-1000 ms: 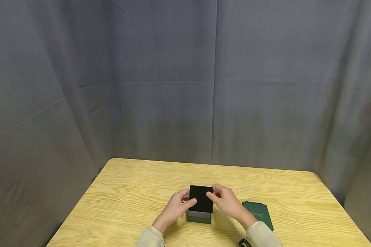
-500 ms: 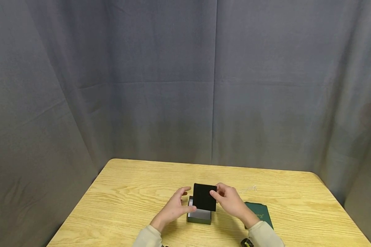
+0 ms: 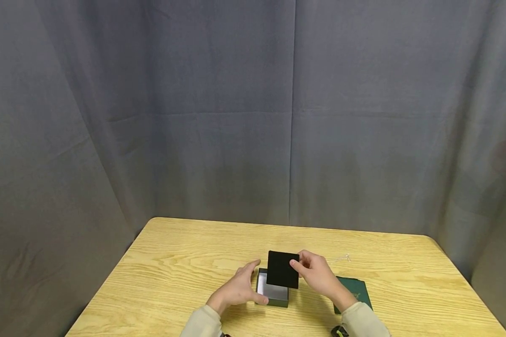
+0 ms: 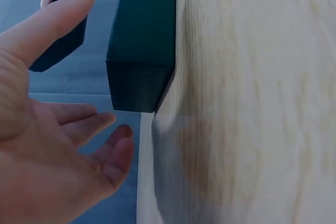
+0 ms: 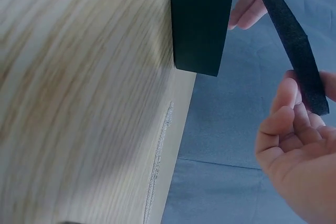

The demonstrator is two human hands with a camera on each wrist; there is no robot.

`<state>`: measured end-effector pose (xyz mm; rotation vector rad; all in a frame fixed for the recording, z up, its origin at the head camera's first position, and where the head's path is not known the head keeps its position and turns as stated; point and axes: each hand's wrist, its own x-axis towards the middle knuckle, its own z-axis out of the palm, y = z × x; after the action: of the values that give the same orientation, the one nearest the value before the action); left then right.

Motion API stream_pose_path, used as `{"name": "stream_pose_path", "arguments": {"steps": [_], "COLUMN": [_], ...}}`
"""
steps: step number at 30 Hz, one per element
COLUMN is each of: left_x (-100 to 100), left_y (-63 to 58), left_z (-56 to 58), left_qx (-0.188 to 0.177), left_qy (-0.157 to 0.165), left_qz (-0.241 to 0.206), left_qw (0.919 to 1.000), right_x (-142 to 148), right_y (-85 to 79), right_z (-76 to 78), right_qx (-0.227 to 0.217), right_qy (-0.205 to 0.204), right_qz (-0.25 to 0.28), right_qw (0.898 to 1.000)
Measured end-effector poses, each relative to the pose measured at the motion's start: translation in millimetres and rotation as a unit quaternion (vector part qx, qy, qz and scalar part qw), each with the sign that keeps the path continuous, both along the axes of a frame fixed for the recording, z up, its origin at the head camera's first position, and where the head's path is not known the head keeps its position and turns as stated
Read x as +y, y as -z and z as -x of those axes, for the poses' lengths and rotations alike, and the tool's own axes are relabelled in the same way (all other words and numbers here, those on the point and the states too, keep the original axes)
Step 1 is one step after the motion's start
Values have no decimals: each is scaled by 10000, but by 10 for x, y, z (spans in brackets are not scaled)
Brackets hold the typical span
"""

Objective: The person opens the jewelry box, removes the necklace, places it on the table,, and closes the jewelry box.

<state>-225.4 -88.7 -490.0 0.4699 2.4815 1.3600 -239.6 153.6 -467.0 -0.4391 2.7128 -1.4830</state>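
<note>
A thin square black foam pad point(image 3: 281, 270) is pinched along its right edge between the thumb and fingers of my right hand point(image 3: 317, 274). In the right wrist view the pad point(image 5: 296, 51) is seen edge-on, raised above the table. Below it on the table stands a small dark green box point(image 3: 278, 303), its top uncovered and a pale inside showing, partly hidden by the pad. My left hand point(image 3: 238, 286) is at the box's left side, thumb and fingers spread apart and holding nothing. The left wrist view shows the box's green side wall point(image 4: 142, 40) beside those fingers.
A dark green lid point(image 3: 358, 292) with gold lettering lies to the right, partly under my right forearm. Behind it lies a thin silvery chain point(image 3: 345, 257), also visible in the right wrist view. Grey curtains point(image 3: 219, 117) hang behind the wooden table point(image 3: 173, 252).
The black pad has moved up and right off the box, uncovering the pale inside. My left hand has let go of the pad and lowered to the box's side; my right hand keeps its hold.
</note>
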Motion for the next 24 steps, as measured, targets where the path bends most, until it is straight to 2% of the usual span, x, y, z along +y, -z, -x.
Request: {"name": "stream_pose_path", "arguments": {"steps": [10, 24], "left_x": [31, 60], "left_y": [57, 52], "left_z": [38, 38], "left_qx": [52, 167], "left_qy": [126, 12], "left_qz": [425, 644], "left_qw": [9990, 9978], "right_x": [46, 31], "right_y": [35, 47], "right_z": [18, 10], "right_qx": [-80, -100], "right_qy": [44, 211], "right_qz": [62, -101], "right_qw": [9999, 9997]}}
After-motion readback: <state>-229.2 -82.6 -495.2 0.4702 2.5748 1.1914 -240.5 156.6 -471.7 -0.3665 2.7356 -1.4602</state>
